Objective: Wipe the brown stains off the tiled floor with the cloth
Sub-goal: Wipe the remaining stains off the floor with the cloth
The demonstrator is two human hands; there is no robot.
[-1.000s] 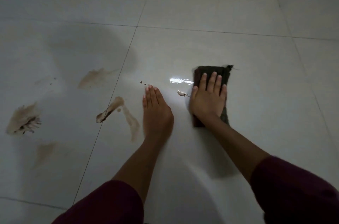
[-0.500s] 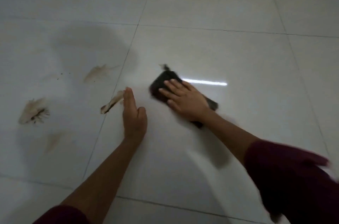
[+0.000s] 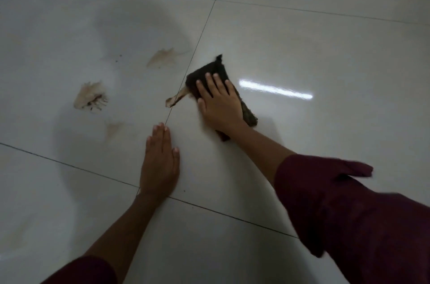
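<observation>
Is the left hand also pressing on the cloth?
No, the left hand lies flat on the bare tiled floor, apart from the cloth under the right hand.

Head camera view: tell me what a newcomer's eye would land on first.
First comes the right hand pressing a dark cloth flat on the pale tiled floor, just right of a grout line and touching a brown streak. Next, the splayed brown stain at the left, with fainter ones nearby. The left hand lies flat on the floor, nearer the camera.
</observation>
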